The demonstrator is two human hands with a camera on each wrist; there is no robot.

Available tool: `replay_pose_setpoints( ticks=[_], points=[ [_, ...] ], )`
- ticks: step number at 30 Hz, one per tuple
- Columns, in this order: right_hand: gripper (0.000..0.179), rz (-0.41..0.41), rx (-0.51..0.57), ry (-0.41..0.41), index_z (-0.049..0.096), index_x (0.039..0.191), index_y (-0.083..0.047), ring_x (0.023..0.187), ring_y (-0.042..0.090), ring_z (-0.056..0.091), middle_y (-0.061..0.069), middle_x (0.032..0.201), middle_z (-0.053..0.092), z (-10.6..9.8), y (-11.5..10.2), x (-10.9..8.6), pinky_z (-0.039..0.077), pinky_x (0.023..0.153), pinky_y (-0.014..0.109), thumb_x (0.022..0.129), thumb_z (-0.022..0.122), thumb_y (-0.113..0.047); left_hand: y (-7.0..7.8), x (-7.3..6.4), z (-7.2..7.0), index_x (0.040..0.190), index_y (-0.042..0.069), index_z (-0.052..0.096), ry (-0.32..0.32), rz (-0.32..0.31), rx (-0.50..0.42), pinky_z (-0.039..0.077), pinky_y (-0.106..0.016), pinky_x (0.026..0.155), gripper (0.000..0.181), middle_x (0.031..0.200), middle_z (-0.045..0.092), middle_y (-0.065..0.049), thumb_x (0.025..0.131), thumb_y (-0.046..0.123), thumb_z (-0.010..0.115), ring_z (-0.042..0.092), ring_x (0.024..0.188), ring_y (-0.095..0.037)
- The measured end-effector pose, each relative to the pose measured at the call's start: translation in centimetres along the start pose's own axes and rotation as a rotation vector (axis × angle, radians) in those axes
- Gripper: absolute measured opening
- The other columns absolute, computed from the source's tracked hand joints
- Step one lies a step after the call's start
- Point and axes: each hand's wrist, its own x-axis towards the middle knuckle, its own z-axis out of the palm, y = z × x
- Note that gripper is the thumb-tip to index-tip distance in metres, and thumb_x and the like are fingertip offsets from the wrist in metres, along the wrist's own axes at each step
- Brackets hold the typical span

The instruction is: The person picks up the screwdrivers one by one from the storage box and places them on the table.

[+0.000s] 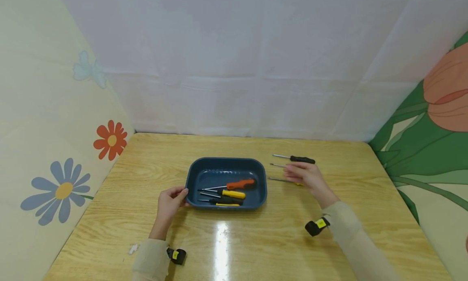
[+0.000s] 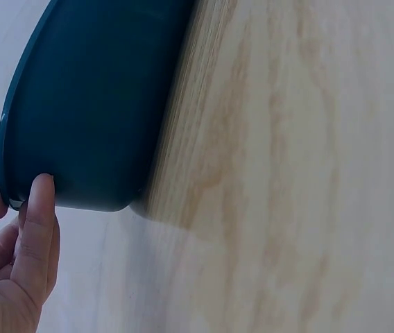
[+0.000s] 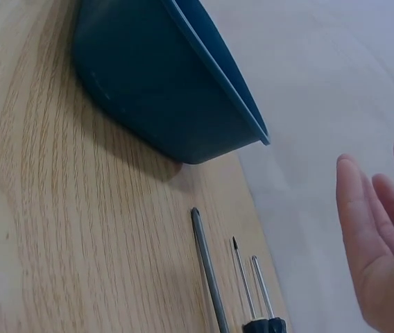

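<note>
A dark blue rectangular tub stands on the table, several screwdrivers lying inside it. My left hand grips its left rim, thumb at the edge and fingers against the outer wall. To the tub's right, three screwdrivers lie side by side: a black-handled screwdriver at the back, a middle screwdriver whose handle is hidden by my hand, and a yellow-handled screwdriver in front. Over these hovers my right hand, fingers apart and nothing between them in the right wrist view.
Inside the tub are an orange-and-black screwdriver, a yellow-and-black screwdriver and dark-handled ones. A small white scrap lies on the wooden table at front left. A white cloth hangs behind, with flowered panels on both sides.
</note>
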Motion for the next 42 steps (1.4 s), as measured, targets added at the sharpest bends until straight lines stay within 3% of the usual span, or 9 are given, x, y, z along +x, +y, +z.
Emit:
replay_pose_setpoints(
  ticks=[8,19,22,25,27,31,42],
  points=[
    [0.016,-0.015,-0.018,-0.063,0.067,0.090,-0.006,0.076,0.016,0.066,0.006,0.081,0.068,0.9,0.5,0.4,0.056,0.071,0.028,0.089,0.054,0.003,-0.1,0.0,0.0,0.104,-0.015,0.059,0.006,0.006,-0.003,0.055,-0.024,0.053,0.023,0.078,0.061,-0.016,0.087,0.002,0.059,0.057,0.055,-0.010],
    [0.024,-0.017,-0.007,-0.112,0.068,0.084,-0.012,0.074,0.017,0.066,0.008,0.080,0.068,2.2,1.4,1.1,0.056,0.070,0.029,0.088,0.053,0.006,-0.1,0.1,0.1,0.103,-0.015,0.059,0.002,-0.003,-0.012,0.055,-0.024,0.052,0.022,0.073,0.059,-0.010,0.088,0.002,0.058,0.058,0.054,-0.011],
    [0.015,-0.013,-0.016,-0.127,0.064,0.098,0.004,0.076,0.018,0.066,0.008,0.082,0.068,2.5,1.5,1.2,0.055,0.074,0.033,0.088,0.053,0.006,-0.1,0.1,0.1,0.103,-0.014,0.059,0.002,-0.007,-0.011,0.055,-0.023,0.053,0.023,0.073,0.059,-0.009,0.088,0.003,0.058,0.058,0.054,-0.011],
    [0.032,0.003,-0.063,-0.136,0.047,0.115,0.021,0.077,0.018,0.066,0.008,0.085,0.068,3.0,1.6,1.3,0.054,0.078,0.038,0.088,0.053,0.004,-0.1,0.1,0.1,0.103,-0.014,0.059,0.003,-0.007,-0.014,0.055,-0.023,0.053,0.023,0.073,0.059,-0.009,0.088,0.003,0.058,0.058,0.054,-0.012],
    [0.043,0.020,-0.091,-0.139,0.036,0.121,0.026,0.077,0.018,0.066,0.009,0.087,0.068,3.3,1.6,1.4,0.051,0.082,0.041,0.089,0.053,0.003,-0.1,0.1,0.1,0.102,-0.014,0.059,0.003,-0.005,-0.017,0.055,-0.024,0.053,0.022,0.073,0.059,-0.009,0.088,0.003,0.058,0.058,0.054,-0.012],
    [0.048,0.057,-0.118,-0.153,0.031,0.125,0.025,0.079,0.017,0.066,0.009,0.089,0.067,3.9,1.7,1.5,0.047,0.087,0.047,0.090,0.053,0.000,-0.3,0.2,0.1,0.102,-0.014,0.060,0.002,-0.002,-0.009,0.056,-0.025,0.053,0.021,0.073,0.059,-0.009,0.088,0.002,0.057,0.058,0.055,-0.012],
    [0.043,0.089,-0.218,-0.214,0.041,0.122,0.021,0.082,0.018,0.065,0.016,0.096,0.065,4.9,2.4,1.6,0.052,0.082,0.041,0.091,0.054,-0.005,-0.3,0.2,0.1,0.101,-0.015,0.060,0.009,0.004,-0.011,0.056,-0.025,0.053,0.021,0.073,0.059,-0.010,0.088,0.001,0.058,0.058,0.055,-0.012]
  ],
)
